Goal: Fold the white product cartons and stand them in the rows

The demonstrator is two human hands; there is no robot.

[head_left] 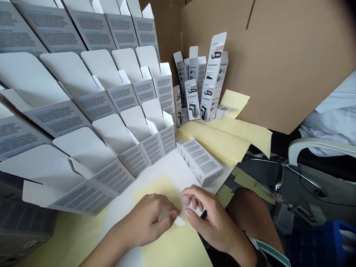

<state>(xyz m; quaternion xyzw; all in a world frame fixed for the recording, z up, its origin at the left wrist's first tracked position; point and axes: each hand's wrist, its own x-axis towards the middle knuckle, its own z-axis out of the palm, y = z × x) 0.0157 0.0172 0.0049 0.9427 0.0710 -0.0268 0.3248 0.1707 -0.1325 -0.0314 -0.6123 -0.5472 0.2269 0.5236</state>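
Working low in the bottom middle of the frame with 2 bare hands here. The left hand (146, 218) comes in from the lower left, its fingers curled and pinched together on a small white piece (179, 221), which sits right at the fingertips. The right hand (213, 218) is just beside it, fingers loosely spread and arched, not clearly touching anything. Under both is a yellow sheet (174, 237) on a white tabletop (155, 167). Rows of open white cartons (91, 163) fill the upper left, and a closed box (199, 161) lies just above the hands.
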